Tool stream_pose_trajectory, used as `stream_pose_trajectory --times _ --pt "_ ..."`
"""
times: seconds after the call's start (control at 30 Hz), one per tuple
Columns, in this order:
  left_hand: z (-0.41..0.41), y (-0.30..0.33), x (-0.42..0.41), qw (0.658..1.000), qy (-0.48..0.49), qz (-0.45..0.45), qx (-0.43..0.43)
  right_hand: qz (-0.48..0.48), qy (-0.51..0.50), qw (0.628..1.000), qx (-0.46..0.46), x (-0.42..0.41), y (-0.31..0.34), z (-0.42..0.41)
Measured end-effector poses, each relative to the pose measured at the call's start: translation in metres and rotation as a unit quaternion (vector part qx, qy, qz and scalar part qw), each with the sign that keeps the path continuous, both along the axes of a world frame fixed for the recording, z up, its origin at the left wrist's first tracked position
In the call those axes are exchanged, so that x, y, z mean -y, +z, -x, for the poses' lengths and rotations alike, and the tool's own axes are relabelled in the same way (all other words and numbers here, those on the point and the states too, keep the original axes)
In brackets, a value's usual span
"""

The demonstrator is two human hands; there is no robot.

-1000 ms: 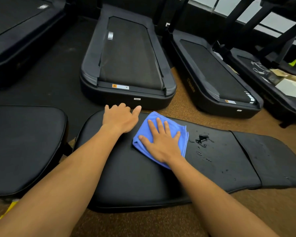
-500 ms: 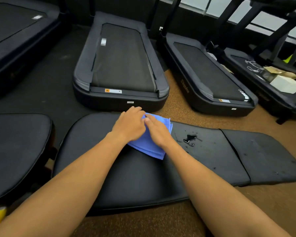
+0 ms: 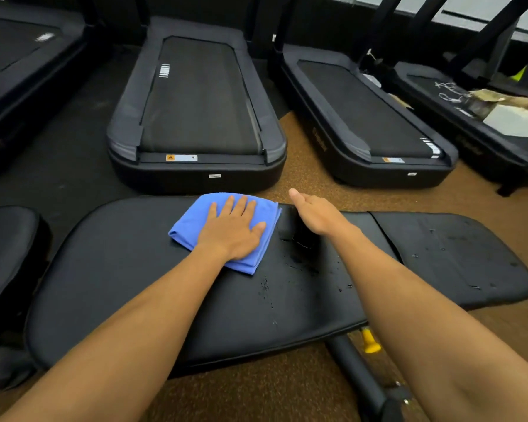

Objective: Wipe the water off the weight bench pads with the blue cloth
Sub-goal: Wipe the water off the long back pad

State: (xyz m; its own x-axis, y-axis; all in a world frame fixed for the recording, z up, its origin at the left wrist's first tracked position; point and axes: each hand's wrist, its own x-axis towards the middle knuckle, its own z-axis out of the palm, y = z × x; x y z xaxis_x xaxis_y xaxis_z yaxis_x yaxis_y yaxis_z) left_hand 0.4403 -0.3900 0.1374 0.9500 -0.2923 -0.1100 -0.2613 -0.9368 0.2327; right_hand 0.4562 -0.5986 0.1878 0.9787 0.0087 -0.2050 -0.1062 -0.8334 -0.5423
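The blue cloth (image 3: 223, 229), folded into a thick square, lies flat near the far edge of the long back pad (image 3: 134, 284), pinned under the left hand (image 3: 232, 231), which is spread wide open, palm down, pressing rather than gripping. Just right of the cloth, water (image 3: 299, 254) beads and streaks across the pad toward its right end. The right hand (image 3: 314, 213) hovers open and empty over that wet patch, holding nothing. Beyond the seam, the shorter seat pad (image 3: 457, 257) also shows scattered drops. By this look, the wiping has barely begun: the pad left of the cloth seems dry, while both wet areas remain.
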Motion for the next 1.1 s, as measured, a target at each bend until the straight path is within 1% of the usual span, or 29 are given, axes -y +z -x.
stream_pose_trajectory --times 0.1,0.23,0.37,0.53,0.63,0.77,1.0,1.1 --pt "-0.003 0.001 0.013 1.000 -0.016 0.001 -0.002 -0.028 -0.018 0.999 -0.027 0.011 0.007 -0.010" --pt "-0.011 0.005 0.034 1.000 -0.012 0.009 -0.006 -0.062 -0.011 0.997 -0.048 0.026 0.006 -0.020" --pt "-0.021 0.010 0.053 1.000 0.008 0.012 -0.010 -0.055 0.000 0.998 -0.033 0.027 0.000 -0.017" --pt "-0.015 0.007 0.060 0.999 0.016 -0.020 -0.018 -0.063 0.015 0.997 -0.031 0.030 -0.004 -0.012" --pt "0.009 0.009 0.067 0.999 0.001 -0.035 -0.019 -0.063 0.018 0.997 -0.040 0.032 -0.004 -0.013" --pt "0.059 0.009 0.078 0.999 -0.025 -0.014 -0.015 -0.045 0.034 0.997 -0.043 0.032 0.001 -0.013" --pt "0.145 0.004 0.085 1.000 -0.025 -0.001 0.002 -0.028 0.055 0.997 -0.045 0.031 0.011 -0.003" --pt "0.180 -0.003 0.085 0.999 -0.029 0.005 0.041 -0.003 0.055 0.997 -0.047 0.026 0.011 -0.001"
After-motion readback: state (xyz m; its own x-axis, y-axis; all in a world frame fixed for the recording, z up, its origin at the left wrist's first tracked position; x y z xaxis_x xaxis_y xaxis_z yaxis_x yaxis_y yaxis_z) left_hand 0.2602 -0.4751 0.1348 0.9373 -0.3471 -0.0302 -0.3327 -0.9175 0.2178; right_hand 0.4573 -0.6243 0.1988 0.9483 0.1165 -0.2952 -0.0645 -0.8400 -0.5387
